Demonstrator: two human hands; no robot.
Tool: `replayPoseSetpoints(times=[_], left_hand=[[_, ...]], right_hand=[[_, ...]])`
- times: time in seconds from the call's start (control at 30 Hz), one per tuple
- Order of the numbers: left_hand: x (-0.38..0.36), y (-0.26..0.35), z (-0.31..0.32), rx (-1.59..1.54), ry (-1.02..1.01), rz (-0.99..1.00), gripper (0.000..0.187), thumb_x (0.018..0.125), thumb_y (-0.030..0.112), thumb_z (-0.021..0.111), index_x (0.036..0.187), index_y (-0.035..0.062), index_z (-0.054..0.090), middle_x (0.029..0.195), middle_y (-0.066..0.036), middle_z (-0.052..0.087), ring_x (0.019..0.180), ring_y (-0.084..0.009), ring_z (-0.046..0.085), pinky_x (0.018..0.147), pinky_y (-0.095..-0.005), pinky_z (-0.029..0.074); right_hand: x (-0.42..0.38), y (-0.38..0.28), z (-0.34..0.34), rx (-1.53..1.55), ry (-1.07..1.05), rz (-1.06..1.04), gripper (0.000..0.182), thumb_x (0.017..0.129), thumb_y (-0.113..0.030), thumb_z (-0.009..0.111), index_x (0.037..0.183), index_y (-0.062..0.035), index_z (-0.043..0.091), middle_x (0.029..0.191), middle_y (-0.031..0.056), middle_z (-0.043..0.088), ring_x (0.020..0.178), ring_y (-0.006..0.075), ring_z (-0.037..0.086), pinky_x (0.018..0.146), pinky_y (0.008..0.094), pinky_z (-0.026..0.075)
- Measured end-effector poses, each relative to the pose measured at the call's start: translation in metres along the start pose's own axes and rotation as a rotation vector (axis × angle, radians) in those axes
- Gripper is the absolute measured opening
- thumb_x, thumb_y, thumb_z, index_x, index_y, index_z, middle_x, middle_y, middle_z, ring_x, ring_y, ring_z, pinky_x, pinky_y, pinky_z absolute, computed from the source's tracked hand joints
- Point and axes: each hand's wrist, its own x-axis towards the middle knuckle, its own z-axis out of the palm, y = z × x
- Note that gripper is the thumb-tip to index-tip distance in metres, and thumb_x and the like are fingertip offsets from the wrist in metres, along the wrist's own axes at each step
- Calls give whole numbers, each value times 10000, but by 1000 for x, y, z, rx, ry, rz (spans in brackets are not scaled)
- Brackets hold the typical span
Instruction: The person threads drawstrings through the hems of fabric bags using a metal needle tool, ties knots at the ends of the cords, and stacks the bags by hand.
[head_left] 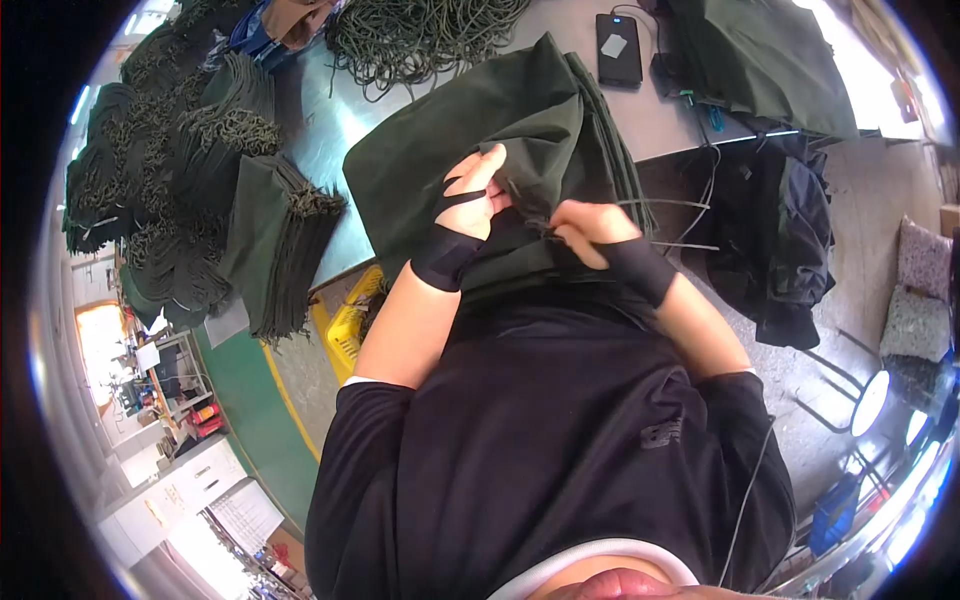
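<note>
A stack of dark green cloth bags (430,130) lies on the metal table in front of me. My left hand (472,195), with a black strap and wristband, grips the gathered edge of the top bag, thumb up and fingers partly hidden by cloth. Close to its right, my right hand (598,228) has its fingers closed at the same edge, pinching a cord (675,204). Two light cord ends stick out to the right past this hand. The exact point of the pinch is hidden by the fingers and folds.
Tangled green cords (420,40) lie at the table's back. Piles of corded green bags (165,150) stand left. A black phone (619,50) with a cable and more green cloth (765,55) are at right. A dark jacket (780,240) hangs below; a yellow crate (347,325) is lower left.
</note>
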Motion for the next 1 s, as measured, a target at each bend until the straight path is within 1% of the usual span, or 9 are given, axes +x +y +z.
replayPoseSetpoints(times=[0.07,0.13,0.17,0.3,0.5,0.6,0.73,0.83,1.0], left_hand=[[-6,-6,-6,58,-30,36,220,960,277,636,1053,84,683,1061,-31,704,979,-157,655,858,-336,512],[-11,-7,1,294,-33,125,213,944,266,646,1045,83,687,1030,-27,698,930,-150,643,846,-326,504],[-18,-9,8,228,-12,74,203,936,263,660,1008,75,686,968,-31,688,864,-147,629,802,-316,511],[-27,-18,11,104,-4,23,168,929,226,675,915,58,666,902,-51,677,822,-153,637,739,-305,526],[-34,-28,11,-19,29,51,146,931,187,676,843,76,640,854,-52,678,777,-162,649,723,-323,539],[-34,-32,9,-17,37,67,150,943,189,664,857,67,651,843,-51,679,780,-161,652,722,-329,540],[-38,-33,12,-15,12,76,159,950,198,658,879,56,662,849,-57,684,777,-163,654,721,-329,542],[-40,-39,16,-67,19,124,176,958,208,651,894,45,670,850,-61,688,759,-160,652,724,-316,542],[-51,-46,20,7,85,149,195,966,206,648,875,33,661,829,-60,687,722,-146,645,715,-287,541]], right_hand=[[-6,-39,-30,221,143,162,67,921,-34,581,982,-23,607,783,107,675,709,170,683,652,279,523],[-5,-50,-44,141,213,161,69,918,-14,595,986,-8,597,759,74,659,680,112,656,631,241,508],[-3,-48,-41,86,247,96,54,911,-15,591,965,-14,585,729,84,656,650,158,666,601,268,504],[-3,-36,-18,-18,264,47,38,893,-21,592,904,-24,556,666,115,624,603,248,659,560,330,491],[-8,-40,-10,-204,326,23,52,890,-18,601,910,-40,559,710,138,604,636,320,636,572,367,488],[-10,-45,-14,-323,264,37,60,887,-16,605,911,-46,558,739,154,598,666,358,621,581,387,484],[-5,-42,-15,-309,215,-68,55,897,-2,589,927,-37,560,728,138,612,648,311,635,584,361,489],[0,-37,1,326,265,138,38,910,7,582,936,-18,570,724,105,641,626,202,647,584,305,489],[1,-48,3,-70,313,-41,49,892,13,604,913,-15,569,730,141,626,668,282,659,601,328,502]])
